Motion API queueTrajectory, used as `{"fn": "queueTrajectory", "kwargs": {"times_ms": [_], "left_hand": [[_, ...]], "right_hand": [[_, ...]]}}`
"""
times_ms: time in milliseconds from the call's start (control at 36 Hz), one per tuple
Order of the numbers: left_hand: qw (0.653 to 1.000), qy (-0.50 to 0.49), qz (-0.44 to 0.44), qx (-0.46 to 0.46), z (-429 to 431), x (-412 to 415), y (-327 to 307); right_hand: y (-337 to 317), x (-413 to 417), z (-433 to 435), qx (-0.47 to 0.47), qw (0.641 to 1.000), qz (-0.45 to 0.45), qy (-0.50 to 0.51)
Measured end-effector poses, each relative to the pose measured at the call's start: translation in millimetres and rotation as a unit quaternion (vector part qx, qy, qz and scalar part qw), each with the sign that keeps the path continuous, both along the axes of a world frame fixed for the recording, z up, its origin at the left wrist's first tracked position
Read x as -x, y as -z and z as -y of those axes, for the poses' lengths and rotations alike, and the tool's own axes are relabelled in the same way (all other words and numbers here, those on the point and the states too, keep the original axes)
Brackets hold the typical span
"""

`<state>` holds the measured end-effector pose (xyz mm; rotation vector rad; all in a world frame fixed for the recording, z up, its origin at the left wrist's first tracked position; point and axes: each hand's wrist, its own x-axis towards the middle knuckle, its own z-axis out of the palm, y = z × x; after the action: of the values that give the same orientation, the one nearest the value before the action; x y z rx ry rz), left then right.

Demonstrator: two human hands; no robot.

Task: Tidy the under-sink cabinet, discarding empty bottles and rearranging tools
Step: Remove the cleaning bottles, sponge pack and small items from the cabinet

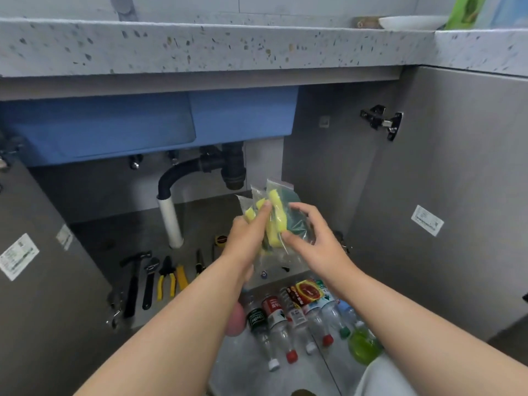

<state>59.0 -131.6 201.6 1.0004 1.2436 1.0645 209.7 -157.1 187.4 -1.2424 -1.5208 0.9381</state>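
Note:
Both hands hold up clear zip bags of yellow-and-green sponges (275,217) in front of the open under-sink cabinet. My left hand (247,238) grips the bags from the left, fingers curled round them. My right hand (310,234) pinches the right bag between thumb and fingers. On the cabinet floor at the left lie a hammer (133,281), a wrench (150,281), yellow-handled pliers (166,278) and a screwdriver (199,262) in a row. Several empty plastic bottles (297,312) lie side by side on the floor in front of the cabinet.
A black drain pipe (200,167) with a white section (171,221) drops from the blue sink basin (114,124). Both cabinet doors stand open, left (34,267) and right (445,195). A tape measure (220,240) sits behind my left hand. A green-liquid bottle (363,344) lies at the right.

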Motion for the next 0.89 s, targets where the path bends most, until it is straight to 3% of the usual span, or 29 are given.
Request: {"fn": "queueTrajectory", "kwargs": {"times_ms": [56,139,222,278,333,389,528,611,722,778,889], "left_hand": [[0.999,0.023,0.038,0.026,-3,-3,-1],[0.999,0.04,0.027,0.009,-5,-7,-1],[0.999,0.029,0.032,-0.005,-10,-6,3],[0.997,0.041,0.057,-0.025,-12,-5,4],[0.992,0.072,0.098,-0.028,-11,-5,0],[0.986,0.108,0.129,-0.012,-8,-6,-1],[0.979,0.156,0.12,0.056,-3,-8,1],[0.977,0.198,0.051,0.058,-3,-12,9],[0.96,0.229,-0.151,0.055,-4,-23,28],[0.942,0.22,-0.241,0.077,-6,-27,42],[0.914,0.239,-0.319,0.076,-17,-28,65]], "right_hand": [[1,3,0,-0.029,0.999,0.039,0.01],[0,6,-2,-0.034,0.999,0.036,-0.013],[-6,1,-6,0.028,0.993,-0.106,-0.047],[-7,-7,-11,0.076,0.973,-0.218,-0.01],[-5,-15,-16,0.104,0.961,-0.253,0.037],[-2,-21,-21,0.155,0.954,-0.253,0.031],[1,-37,-22,0.261,0.937,-0.208,-0.107],[12,-51,-17,0.273,0.935,-0.198,-0.111],[53,-77,-3,0.295,0.931,-0.216,-0.022],[85,-91,8,0.323,0.918,-0.226,0.037],[156,-104,37,0.385,0.877,-0.26,0.12]]}}
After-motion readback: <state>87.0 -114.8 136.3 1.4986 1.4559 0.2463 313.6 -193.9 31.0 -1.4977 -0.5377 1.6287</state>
